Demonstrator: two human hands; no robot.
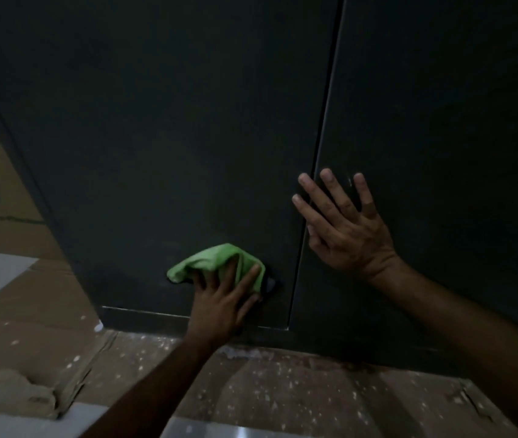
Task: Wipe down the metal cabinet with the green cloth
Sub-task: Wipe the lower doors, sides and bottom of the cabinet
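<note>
Low at six o'clock, left hand [223,303] presses green cloth [216,262] against dark cabinet [156,137]; right hand [343,222] splayed flat above speckled floor [283,390].

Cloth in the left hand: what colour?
Bright green cloth, clearest in the head view.

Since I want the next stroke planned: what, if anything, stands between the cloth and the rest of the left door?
Nothing visible does. The left hand presses the green cloth low on the left door, which looks bare above. The right hand lies flat across the door seam.
</note>
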